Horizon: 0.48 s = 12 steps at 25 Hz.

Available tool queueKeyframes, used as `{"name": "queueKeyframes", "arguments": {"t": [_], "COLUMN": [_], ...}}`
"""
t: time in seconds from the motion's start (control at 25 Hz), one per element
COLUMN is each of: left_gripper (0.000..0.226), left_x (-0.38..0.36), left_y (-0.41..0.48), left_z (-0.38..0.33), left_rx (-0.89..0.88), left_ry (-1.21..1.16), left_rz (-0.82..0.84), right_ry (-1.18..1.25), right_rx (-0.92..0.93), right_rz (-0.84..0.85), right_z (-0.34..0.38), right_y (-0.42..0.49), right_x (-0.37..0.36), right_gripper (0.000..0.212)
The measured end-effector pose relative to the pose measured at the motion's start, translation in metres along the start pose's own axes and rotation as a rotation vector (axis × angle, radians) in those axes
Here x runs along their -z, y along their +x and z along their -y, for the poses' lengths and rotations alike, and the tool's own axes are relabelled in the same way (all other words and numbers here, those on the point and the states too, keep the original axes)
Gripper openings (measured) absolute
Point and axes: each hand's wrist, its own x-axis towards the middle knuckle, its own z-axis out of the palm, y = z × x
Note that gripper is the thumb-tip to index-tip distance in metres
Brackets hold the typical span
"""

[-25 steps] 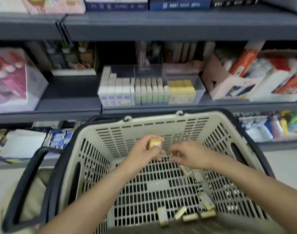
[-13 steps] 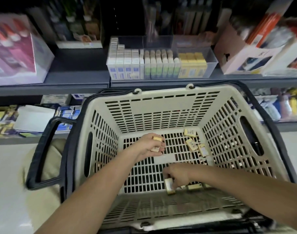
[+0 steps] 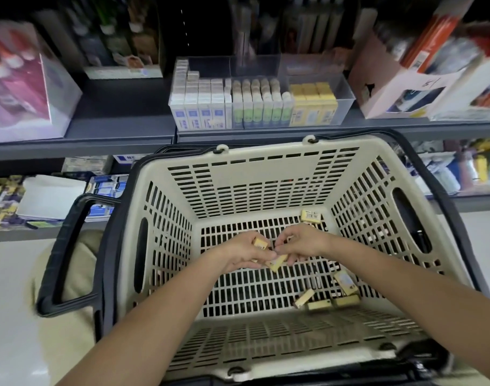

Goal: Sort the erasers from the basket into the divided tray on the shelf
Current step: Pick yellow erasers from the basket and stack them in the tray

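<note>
Right hand now up beside left hand, yellow erasers between, inside basket.

Erasers in basket, divided tray on shelf behind

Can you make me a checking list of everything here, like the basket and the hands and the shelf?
Surface: grey shelf carries the divided tray; the basket sits below it.
Job's things: the tray holds rows of white, green and yellow packs; loose erasers lie in the basket's near right corner, and a single eraser at its far right.
Clutter: pink box and cardboard box flank the tray.
Hands: left hand grips a yellow eraser; right hand curls its fingers at a second eraser between both hands; whose grip is unclear.
Cables: nothing seen.
Surroundings: shop shelves, pale floor.
</note>
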Motion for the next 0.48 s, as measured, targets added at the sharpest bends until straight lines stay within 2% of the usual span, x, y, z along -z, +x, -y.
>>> {"name": "queueKeyframes", "arguments": {"t": [0.12,0.2,0.24,0.32,0.4,0.48], "left_gripper": [0.034,0.034,0.035,0.04,0.042,0.04], "left_x": [-0.007,-0.004,-0.001,0.003,0.005,0.003], "left_y": [0.001,0.001,0.001,-0.001,-0.002,-0.002], "left_z": [0.002,0.003,0.003,0.003,0.005,0.006], "left_rx": [-0.024,0.004,0.026,0.056,0.076,0.1], "left_ry": [0.058,-0.021,-0.087,-0.181,-0.176,-0.152], "left_rz": [0.003,-0.012,-0.011,-0.012,-0.025,-0.025], "right_ry": [0.125,0.154,0.042,-0.352,-0.572,-0.631], "right_rx": [0.001,-0.044,-0.051,-0.072,-0.108,-0.123], "right_rz": [-0.004,-0.001,0.008,0.128,0.309,0.387], "right_z": [0.001,-0.001,-0.005,-0.015,-0.021,-0.025], "right_y": [0.003,0.002,0.001,-0.001,-0.003,-0.004], "right_x": [0.0,0.004,0.007,0.006,-0.002,-0.01], "right_gripper": [0.027,0.028,0.022,0.009,0.027,0.038]}}
